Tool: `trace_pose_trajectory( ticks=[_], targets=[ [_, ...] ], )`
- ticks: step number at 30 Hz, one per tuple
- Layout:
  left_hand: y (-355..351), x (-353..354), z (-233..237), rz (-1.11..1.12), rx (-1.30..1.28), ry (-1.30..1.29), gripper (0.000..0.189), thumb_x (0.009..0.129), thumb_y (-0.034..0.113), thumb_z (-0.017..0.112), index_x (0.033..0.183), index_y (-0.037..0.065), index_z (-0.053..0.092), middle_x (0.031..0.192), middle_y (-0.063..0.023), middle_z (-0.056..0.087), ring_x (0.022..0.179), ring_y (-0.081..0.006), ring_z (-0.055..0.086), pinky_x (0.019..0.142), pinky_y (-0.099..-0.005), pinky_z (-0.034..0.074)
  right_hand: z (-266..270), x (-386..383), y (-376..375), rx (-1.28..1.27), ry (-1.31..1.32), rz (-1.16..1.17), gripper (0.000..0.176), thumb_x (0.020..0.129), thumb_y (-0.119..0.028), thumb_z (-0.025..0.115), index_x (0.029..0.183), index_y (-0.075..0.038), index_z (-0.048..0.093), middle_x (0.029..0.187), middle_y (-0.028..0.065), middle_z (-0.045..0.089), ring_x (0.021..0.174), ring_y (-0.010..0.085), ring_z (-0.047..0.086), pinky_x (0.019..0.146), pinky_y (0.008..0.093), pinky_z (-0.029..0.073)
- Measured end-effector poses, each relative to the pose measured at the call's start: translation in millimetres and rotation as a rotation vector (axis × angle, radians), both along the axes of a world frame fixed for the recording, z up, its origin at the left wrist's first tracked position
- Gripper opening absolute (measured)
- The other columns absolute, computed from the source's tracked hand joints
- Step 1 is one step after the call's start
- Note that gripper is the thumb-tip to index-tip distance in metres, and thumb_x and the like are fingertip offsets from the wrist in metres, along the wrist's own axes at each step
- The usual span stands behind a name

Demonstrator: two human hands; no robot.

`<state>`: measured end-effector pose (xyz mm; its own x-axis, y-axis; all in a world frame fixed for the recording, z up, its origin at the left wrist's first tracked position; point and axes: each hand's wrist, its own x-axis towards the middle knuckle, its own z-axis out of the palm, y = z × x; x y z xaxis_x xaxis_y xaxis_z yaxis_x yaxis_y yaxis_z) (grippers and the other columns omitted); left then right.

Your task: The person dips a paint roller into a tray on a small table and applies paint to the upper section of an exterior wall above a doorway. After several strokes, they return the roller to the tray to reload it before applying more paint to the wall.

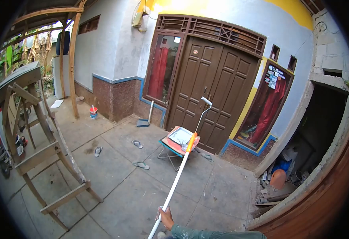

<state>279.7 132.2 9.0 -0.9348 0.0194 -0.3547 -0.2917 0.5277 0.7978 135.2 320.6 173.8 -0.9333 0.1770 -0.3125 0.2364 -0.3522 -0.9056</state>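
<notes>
One hand (pixel 166 218), at the end of a green sleeve that comes in from the lower right, is wrapped round a long white pole (pixel 176 185). I take it for my right hand. An orange grip joins the pole to a paint roller (pixel 206 101), raised in front of the brown double door (pixel 196 71). Behind the orange grip, a paint tray (pixel 179 136) lies on a small folding stool (pixel 167 142) with thin metal legs. My left hand is out of view.
A wooden ladder (pixel 57 153) stands at the left. Sandals (pixel 141 165) lie about the concrete floor. A dustpan (pixel 143 123) and a red bucket (pixel 93 113) are near the wall. An open doorway (pixel 318 119) with clutter is at the right.
</notes>
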Motion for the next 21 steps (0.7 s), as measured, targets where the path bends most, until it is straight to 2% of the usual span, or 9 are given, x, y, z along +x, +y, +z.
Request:
trace_pose_trajectory(
  ticks=[7, 11, 14, 17, 19, 21],
  targets=[
    [-6.1, 56.8, -0.5, 0.117, 0.153, 0.008, 0.031, 0.087, 0.032, 0.066, 0.108, 0.009, 0.067, 0.082, -0.0121, 0.067, 0.077, -0.0187, 0.063, 0.067, -0.0364, 0.05, 9.7, 35.9, -14.1, 0.027, 0.013, 0.118, 0.028, 0.095, -0.014, 0.057, 0.108, -0.006, 0.034, 0.079, 0.0086, 0.049, 0.059, 0.0186, 0.055, 0.055, 0.0363, 0.053],
    [18.6, 21.4, -4.3, 0.119, 0.179, 0.119, 0.031, 0.086, 0.031, 0.067, 0.107, 0.009, 0.067, 0.081, -0.0125, 0.067, 0.076, -0.0199, 0.063, 0.067, -0.037, 0.051, 12.3, 60.4, -12.7, 0.097, -0.028, 0.187, 0.032, 0.093, -0.013, 0.059, 0.11, -0.004, 0.034, 0.081, 0.0089, 0.052, 0.062, 0.0184, 0.058, 0.057, 0.0349, 0.055],
    [22.4, 33.2, -9.2, 0.093, 0.137, 0.173, 0.031, 0.085, 0.031, 0.068, 0.107, 0.009, 0.067, 0.081, -0.0134, 0.067, 0.075, -0.0225, 0.064, 0.066, -0.0383, 0.051, 8.4, 88.9, -8.3, 0.068, -0.037, 0.222, 0.033, 0.092, -0.011, 0.06, 0.111, -0.003, 0.034, 0.082, 0.0089, 0.054, 0.063, 0.0186, 0.059, 0.058, 0.0346, 0.055],
    [20.2, 66.5, -4.4, 0.052, 0.084, 0.194, 0.031, 0.084, 0.03, 0.068, 0.106, 0.009, 0.066, 0.08, -0.0143, 0.067, 0.074, -0.0251, 0.065, 0.066, -0.0396, 0.052, 5.0, 120.9, -4.7, 0.044, -0.06, 0.227, 0.032, 0.092, -0.01, 0.059, 0.112, -0.003, 0.035, 0.083, 0.0093, 0.055, 0.064, 0.0191, 0.061, 0.057, 0.035, 0.056],
    [13.4, 112.4, -0.2, 0.019, 0.045, 0.176, 0.031, 0.083, 0.03, 0.069, 0.105, 0.009, 0.066, 0.079, -0.0149, 0.067, 0.073, -0.0268, 0.065, 0.066, -0.0405, 0.052, 3.9, 149.2, -4.6, 0.02, -0.101, 0.231, 0.032, 0.092, -0.01, 0.059, 0.113, -0.003, 0.036, 0.083, 0.0095, 0.055, 0.064, 0.0195, 0.061, 0.057, 0.0352, 0.056],
    [8.1, 160.9, 6.1, 0.0, 0.01, 0.154, 0.031, 0.082, 0.029, 0.069, 0.105, 0.009, 0.066, 0.078, -0.0155, 0.067, 0.073, -0.0285, 0.066, 0.066, -0.0413, 0.053, 5.7, 170.3, -3.8, -0.003, -0.06, 0.233, 0.031, 0.091, -0.005, 0.056, 0.114, -0.003, 0.034, 0.079, 0.01, 0.053, 0.058, 0.0203, 0.059, 0.053, 0.0377, 0.055]
  ],
)
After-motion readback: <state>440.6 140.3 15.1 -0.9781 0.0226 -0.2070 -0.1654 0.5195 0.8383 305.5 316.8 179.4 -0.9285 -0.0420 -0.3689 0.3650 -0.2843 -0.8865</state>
